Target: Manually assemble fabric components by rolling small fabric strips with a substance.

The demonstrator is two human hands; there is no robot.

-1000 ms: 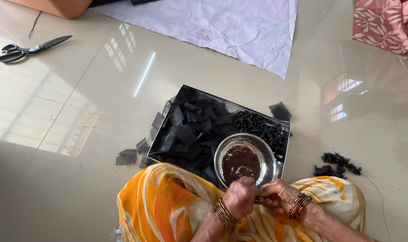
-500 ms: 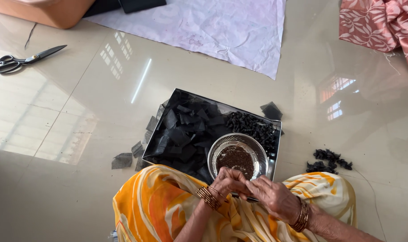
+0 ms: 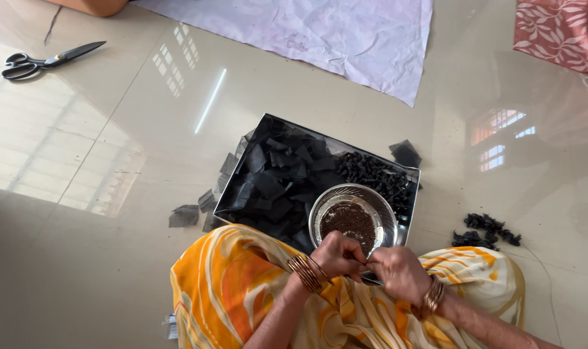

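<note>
Pinching together at fingertips, left hand [image 3: 338, 253] and right hand [image 3: 400, 271] meet just below steel bowl [image 3: 385, 205] of dark grains, resting in tray [image 3: 319, 139]; pinched item too small to identify.

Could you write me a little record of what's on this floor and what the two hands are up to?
Setting: glossy beige tiled floor
Left hand: fingers pinched together, touching the right hand
Right hand: fingers pinched at the same spot; what they hold is too small to tell
Nearest: round steel bowl of dark brown grains
Beneath it: rectangular metal tray of black square pieces
Elsewhere: black-handled scissors, white cloth sheet
</note>
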